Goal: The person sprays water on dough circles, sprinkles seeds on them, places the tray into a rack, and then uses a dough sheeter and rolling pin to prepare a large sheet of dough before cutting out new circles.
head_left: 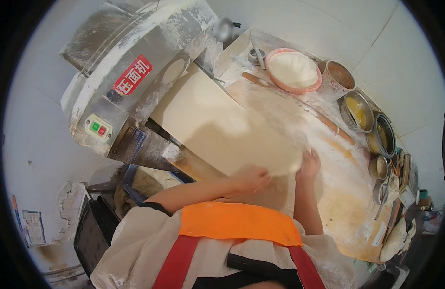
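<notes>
A wide pale dough sheet stretches from the dough-pressing machine across the floury worktop toward me. My left hand is closed at the sheet's near edge, its fingers curled and slightly smeared. At the sheet's right end, my right hand pinches the dough's edge between its fingers. Its fingertips are partly lost against the pale flour. A shadow falls across the middle of the sheet.
Behind the sheet lies a long wooden rolling pin. A pink-rimmed basin of flour stands at the back. Metal pots, one a bowl with yellow liquid, line the right side. The machine's green-and-red switch is at left.
</notes>
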{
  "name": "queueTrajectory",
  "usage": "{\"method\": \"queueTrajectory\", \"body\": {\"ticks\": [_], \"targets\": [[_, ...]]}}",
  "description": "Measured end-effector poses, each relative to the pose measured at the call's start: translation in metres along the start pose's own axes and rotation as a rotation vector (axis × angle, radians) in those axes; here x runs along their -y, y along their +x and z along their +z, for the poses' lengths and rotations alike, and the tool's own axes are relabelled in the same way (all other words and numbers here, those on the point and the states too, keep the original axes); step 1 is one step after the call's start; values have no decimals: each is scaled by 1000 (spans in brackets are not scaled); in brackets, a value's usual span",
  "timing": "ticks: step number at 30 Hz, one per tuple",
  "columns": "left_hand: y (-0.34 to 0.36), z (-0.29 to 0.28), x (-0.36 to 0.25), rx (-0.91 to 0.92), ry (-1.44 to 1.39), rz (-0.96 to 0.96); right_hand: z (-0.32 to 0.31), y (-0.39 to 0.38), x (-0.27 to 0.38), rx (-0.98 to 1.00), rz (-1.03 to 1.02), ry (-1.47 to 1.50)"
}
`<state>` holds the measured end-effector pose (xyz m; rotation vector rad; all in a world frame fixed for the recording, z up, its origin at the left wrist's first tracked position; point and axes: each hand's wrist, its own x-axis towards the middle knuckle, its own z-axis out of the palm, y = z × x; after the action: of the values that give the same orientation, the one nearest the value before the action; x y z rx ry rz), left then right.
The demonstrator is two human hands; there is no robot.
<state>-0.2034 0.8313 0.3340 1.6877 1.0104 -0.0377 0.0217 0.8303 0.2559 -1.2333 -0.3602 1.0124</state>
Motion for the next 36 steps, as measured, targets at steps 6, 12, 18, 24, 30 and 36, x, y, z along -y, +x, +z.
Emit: {"method": "queueTrajectory", "body": {"ticks": [6, 12, 18, 24, 30, 36], "targets": [[-32, -102, 109, -832, -1350, 187, 177, 57, 9, 730, -162, -317], [-42, -104, 212, -1152, -13, -109, 234, 81, -81, 310, 30, -1152], [-31, -47, 194, -826, 811, 143, 198, 64, -105, 329, 97, -491], [-21, -51, 146, -288, 517, 237, 68, 43, -53, 110, 98, -210], [-25, -14, 58, -227, -53, 361, 25, 60, 16, 52, -27, -17], [-60, -81, 99, -714, -1199, 242, 191, 63, 37, 489, -56, 91]]}}
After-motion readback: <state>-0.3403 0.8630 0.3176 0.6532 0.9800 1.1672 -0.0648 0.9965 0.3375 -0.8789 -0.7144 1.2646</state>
